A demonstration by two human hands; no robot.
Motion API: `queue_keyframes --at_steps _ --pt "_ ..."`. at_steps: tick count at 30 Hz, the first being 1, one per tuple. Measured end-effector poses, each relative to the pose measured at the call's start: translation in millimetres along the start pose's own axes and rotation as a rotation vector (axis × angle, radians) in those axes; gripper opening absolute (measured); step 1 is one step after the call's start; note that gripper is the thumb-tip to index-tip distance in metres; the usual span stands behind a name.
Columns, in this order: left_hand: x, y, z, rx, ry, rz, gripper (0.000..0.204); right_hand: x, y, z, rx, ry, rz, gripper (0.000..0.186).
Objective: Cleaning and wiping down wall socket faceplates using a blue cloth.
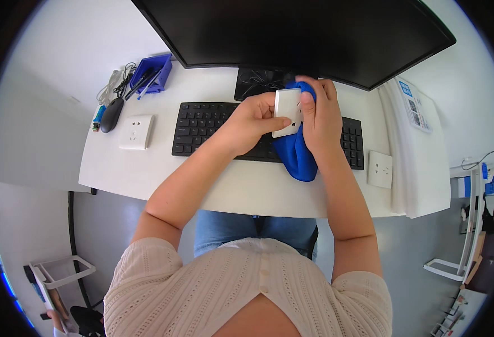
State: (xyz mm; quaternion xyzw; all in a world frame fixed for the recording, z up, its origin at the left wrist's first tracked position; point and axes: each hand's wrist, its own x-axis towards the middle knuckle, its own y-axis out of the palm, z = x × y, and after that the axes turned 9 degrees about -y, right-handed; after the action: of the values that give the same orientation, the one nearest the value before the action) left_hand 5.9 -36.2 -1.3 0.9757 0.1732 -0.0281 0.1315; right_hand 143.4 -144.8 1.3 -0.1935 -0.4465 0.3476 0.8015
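Observation:
Above the black keyboard point(202, 121), both hands meet at a white wall socket point(285, 106), its slotted face turned up. My left hand point(251, 124) grips its left side, thumb pressed on the lower part of the face. Wrapped round a blue cloth point(297, 157), my right hand point(324, 115) holds the socket's right side, thumb on its edge; the cloth hangs down over the keys. A second white socket point(137, 132) lies left of the keyboard, and a third socket point(380, 168) lies to its right.
A large dark monitor point(303, 33) spans the far side of the white desk point(247, 194). At the left are a black mouse point(111, 115), coiled cables and a blue bin point(160, 73) with pens. Stacked white sheets point(421, 168) cover the right end.

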Motion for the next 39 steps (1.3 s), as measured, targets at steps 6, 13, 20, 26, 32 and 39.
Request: queue_keyframes --at_steps 6,13,20,26,32,39 --pt "2 -2 -1 0.017 -0.047 0.051 0.037 6 -2 -28 0.174 0.274 -0.071 0.056" --pt "5 -10 -2 -0.252 0.078 0.008 0.035 12 -10 -12 0.932 0.324 -0.509 0.057" --pt "-8 10 -7 -0.75 -0.099 -0.293 0.036 -18 29 37 -0.268 -0.534 0.037 0.061" --pt "-6 12 -1 -0.905 -0.053 -0.064 0.059 -16 34 34 -0.391 -0.486 0.043 0.056" --pt "-6 23 8 -0.691 -0.019 0.017 0.063 -7 26 23 -0.543 -0.319 -0.159 0.05" --pt "-1 12 16 -0.253 -0.017 0.142 0.037 -2 13 6 -0.332 -0.246 -0.229 0.03"
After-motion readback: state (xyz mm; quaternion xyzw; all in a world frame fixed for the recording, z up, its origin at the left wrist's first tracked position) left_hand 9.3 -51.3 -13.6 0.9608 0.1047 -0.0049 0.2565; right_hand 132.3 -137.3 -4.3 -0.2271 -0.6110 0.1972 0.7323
